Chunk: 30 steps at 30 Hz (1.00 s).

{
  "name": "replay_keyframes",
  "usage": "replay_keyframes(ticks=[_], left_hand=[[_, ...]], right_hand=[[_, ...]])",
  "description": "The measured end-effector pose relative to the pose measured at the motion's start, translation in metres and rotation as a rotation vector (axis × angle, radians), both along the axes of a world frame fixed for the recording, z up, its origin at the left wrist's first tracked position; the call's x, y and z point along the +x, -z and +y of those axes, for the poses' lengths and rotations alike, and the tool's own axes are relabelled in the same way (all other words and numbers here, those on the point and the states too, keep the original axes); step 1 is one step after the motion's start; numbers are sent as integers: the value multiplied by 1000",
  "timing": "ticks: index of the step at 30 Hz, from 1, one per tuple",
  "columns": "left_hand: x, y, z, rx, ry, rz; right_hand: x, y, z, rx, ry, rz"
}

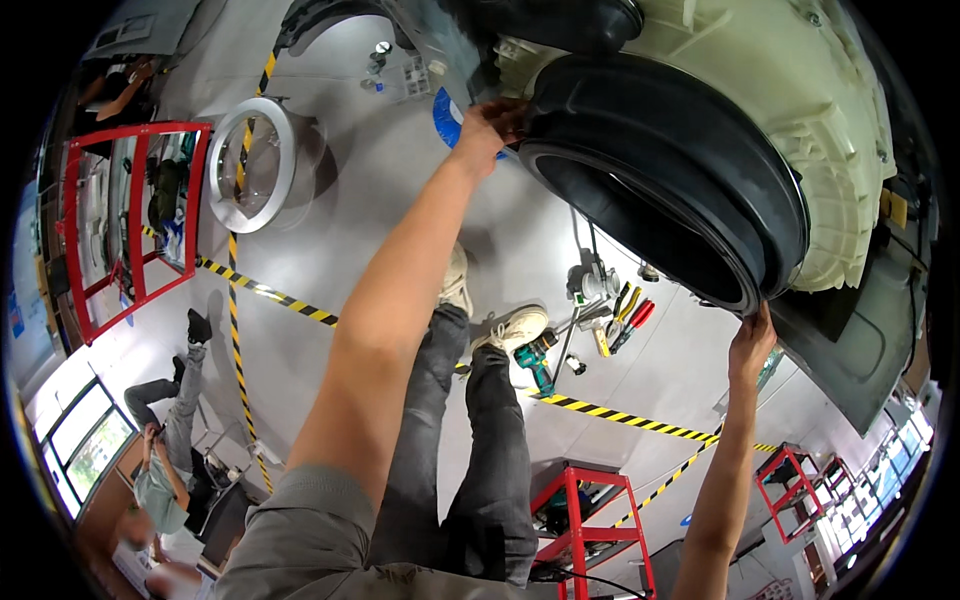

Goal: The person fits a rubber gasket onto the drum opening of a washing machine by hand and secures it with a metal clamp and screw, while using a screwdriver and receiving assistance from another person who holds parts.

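Observation:
A large black rubber door gasket (665, 140) sits around the opening of a cream plastic washing machine tub (830, 130) at the upper right. My left hand (490, 132) holds the gasket's left edge, its fingertips partly hidden against the dark rubber. At the lower right end of the same rim, my right hand (753, 345) is closed on the lip, with the thumb up against it. Both arms are stretched out, one to each side of the round opening. Grey machine panels (850, 350) stand beside the tub.
A silver-rimmed round glass door (252, 165) lies on the floor at left, near a red-framed cart (138, 225). By my shoes are a green cordless drill (540, 360), pliers (632, 322) and metal parts (592, 284). Another red cart (590, 530) stands below; people sit farther left.

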<state>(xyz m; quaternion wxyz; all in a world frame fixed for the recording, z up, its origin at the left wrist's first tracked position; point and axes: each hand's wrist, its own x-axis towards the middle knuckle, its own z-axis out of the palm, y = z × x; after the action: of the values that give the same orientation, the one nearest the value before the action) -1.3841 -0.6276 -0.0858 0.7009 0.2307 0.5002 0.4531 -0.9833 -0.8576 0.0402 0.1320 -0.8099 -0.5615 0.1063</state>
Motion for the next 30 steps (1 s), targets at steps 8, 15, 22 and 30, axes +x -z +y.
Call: replay_keyframes(ticks=[8,15,22,30], left_hand=[[0,18,3,283,72,191],[-5,31,5,570,156,324],[-9,52,18,931,190,292],[-12,59,22,957,184,213]], right_hand=[[6,30,-18,241,-22,-31],[9,49,-26,382,90,271],[-12,65,-22,689,149,278],[-18,81,-11,888,177,282]])
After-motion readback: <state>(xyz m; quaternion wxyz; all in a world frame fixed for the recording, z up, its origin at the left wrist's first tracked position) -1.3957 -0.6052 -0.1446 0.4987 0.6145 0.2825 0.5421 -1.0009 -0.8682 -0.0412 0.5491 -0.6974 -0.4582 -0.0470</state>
